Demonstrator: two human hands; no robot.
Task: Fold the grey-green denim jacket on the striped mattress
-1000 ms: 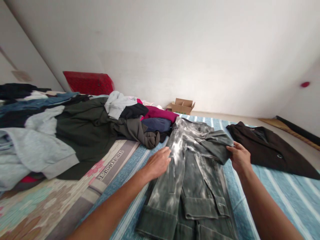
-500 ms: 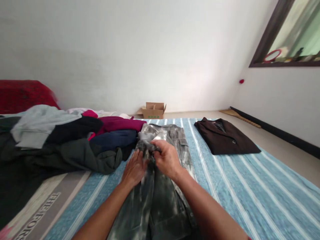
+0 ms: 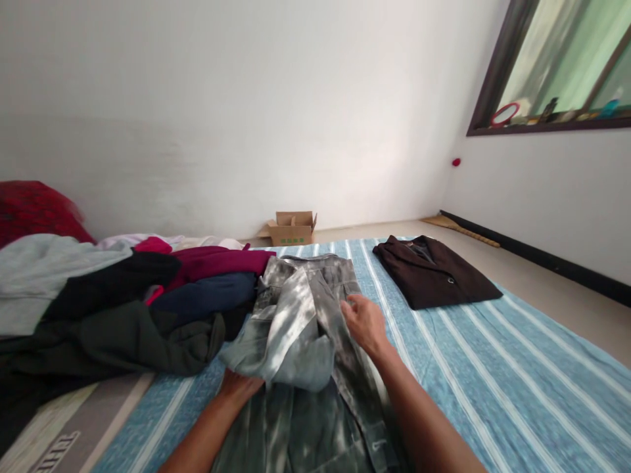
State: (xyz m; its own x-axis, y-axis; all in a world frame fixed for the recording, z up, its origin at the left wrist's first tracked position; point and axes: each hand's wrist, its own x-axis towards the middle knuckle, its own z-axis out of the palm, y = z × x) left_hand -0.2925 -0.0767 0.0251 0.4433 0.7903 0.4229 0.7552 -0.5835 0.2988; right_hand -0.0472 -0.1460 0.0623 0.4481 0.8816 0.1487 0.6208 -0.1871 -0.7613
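A grey-green washed denim jacket (image 3: pixel 300 315) lies on a blue striped sheet (image 3: pixel 493 368) in front of me. My left hand (image 3: pixel 239 386) is mostly tucked under a folded-over sleeve of the jacket, so its fingers are hidden. My right hand (image 3: pixel 363 322) rests on the jacket's right side, fingers curled against the cloth near the front edge.
A heap of clothes (image 3: pixel 123 295) in grey, black, maroon and navy lies to the left. A folded dark brown jacket (image 3: pixel 434 272) sits on the sheet at the right. A small cardboard box (image 3: pixel 290 228) stands by the far wall. A window (image 3: pixel 557 66) is up at right.
The jacket's sleeve has been folded across to the left and now covers my left hand. My right hand has moved from the collar area to the jacket's right side. The camera turned right.
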